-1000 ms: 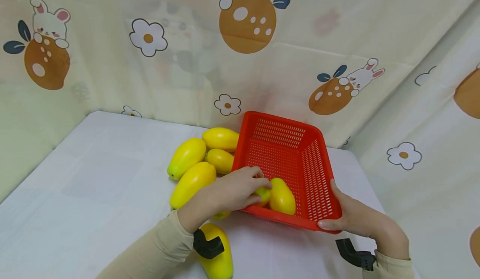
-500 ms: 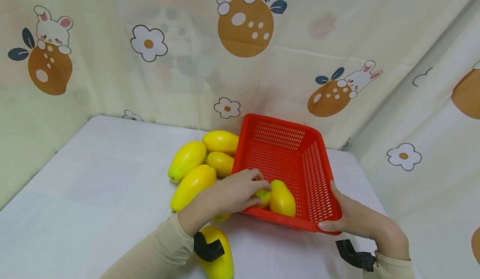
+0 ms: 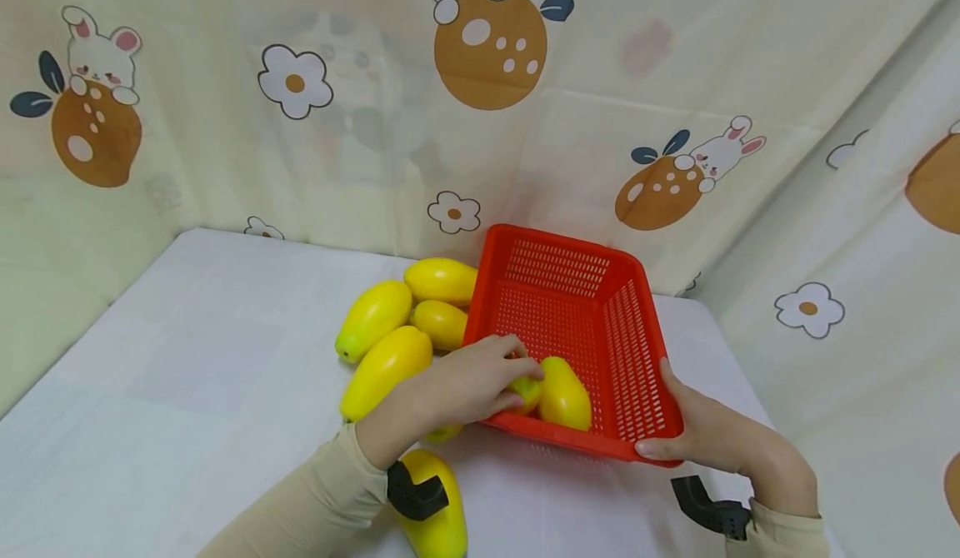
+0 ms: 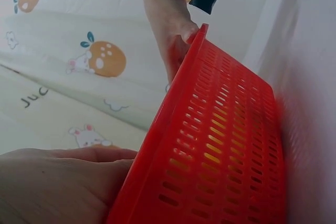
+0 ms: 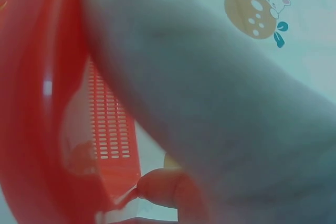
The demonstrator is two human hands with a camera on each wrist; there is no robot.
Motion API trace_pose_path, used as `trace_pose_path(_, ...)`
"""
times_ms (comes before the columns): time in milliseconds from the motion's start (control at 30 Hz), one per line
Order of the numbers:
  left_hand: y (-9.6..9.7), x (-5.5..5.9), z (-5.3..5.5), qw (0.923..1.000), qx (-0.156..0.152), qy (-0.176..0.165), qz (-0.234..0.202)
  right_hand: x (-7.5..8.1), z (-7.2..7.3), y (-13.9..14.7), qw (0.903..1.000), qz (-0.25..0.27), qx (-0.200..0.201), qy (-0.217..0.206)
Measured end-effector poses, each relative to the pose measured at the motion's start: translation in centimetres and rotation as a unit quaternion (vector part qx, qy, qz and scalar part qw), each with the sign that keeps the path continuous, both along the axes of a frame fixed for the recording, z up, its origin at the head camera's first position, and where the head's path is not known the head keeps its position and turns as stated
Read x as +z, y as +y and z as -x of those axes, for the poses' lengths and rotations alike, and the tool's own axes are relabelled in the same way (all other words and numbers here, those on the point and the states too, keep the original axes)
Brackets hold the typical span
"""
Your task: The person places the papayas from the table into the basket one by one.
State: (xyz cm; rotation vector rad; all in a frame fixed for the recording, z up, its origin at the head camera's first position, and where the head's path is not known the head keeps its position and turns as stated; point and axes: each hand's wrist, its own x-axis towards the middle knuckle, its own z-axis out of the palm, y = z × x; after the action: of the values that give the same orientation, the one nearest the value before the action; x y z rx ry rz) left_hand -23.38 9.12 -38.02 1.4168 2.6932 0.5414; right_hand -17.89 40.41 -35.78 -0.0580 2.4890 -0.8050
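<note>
Person, two bare hands, both in contact grips. Left arm in long beige fabric sleeve [image 3: 315,491] angles up and right from the bottom edge; left wrist [image 3: 386,433] roughly in line with forearm. Left hand [image 3: 468,379] back-up, fingers [image 3: 522,368] bent down, thumb [image 3: 507,401] opposing below them, grasp closed; some fingertips hidden. Right arm enters lower right, only beige fabric cuff [image 3: 776,533] of its sleeve showing; right wrist [image 3: 783,479] sharply bent, hand turned leftward. Right hand [image 3: 708,429] spread wide in a clamp, thumb [image 3: 660,450] pointing left, one finger pointing up, others hidden. Right wrist view: large blurred stretch of hand or forearm, diagonal; which part unclear.
</note>
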Motion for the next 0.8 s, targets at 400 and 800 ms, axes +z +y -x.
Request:
trace_pose_path(400,0.01,0.00,0.04,1.0000,0.003,-0.003,0.002,0.05,0.08,-0.09,0.9999,0.012,-0.004,-0.006)
trace_pose_path(800,0.09,0.42,0.10,0.9991,0.002,0.032,-0.029,0.06,0.08,0.05,0.9999,0.011,0.001,-0.001)
